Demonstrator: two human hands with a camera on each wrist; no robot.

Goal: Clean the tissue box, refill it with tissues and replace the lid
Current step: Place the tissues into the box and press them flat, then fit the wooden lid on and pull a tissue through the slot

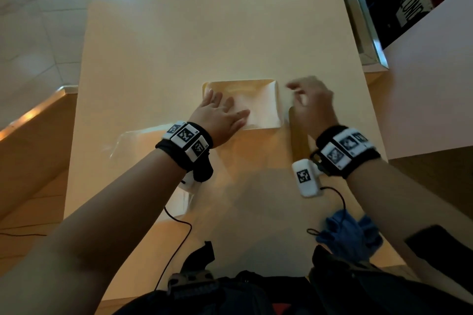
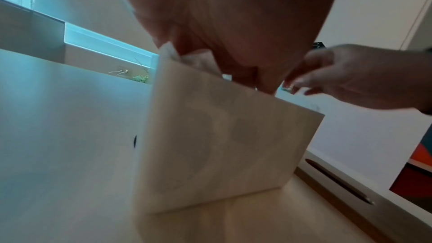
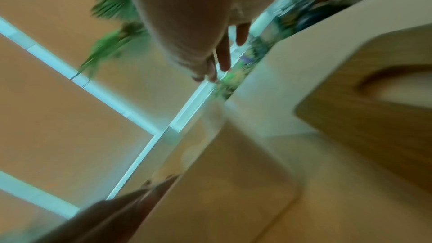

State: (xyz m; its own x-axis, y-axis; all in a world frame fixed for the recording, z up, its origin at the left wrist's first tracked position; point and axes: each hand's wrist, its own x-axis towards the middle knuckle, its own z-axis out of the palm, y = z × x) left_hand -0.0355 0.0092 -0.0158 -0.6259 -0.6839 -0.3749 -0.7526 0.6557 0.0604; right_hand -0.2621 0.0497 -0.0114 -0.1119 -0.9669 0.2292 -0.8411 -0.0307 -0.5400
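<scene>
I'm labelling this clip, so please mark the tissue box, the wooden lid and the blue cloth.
tissue box (image 2: pixel 217 145): left wrist view, front wall.
wooden lid (image 3: pixel 364 132): right wrist view, top face.
blue cloth (image 1: pixel 350 235): head view, its middle.

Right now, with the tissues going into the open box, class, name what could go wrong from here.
1. The left hand presses flat on the white tissues inside the pale rectangular tissue box; uneven pressure might crumple them.
2. The right hand is blurred beside the box's right edge; it could knock the box askew.
3. The wooden slotted lid lies right of the box, near the moving hand, and might get nudged.
</scene>
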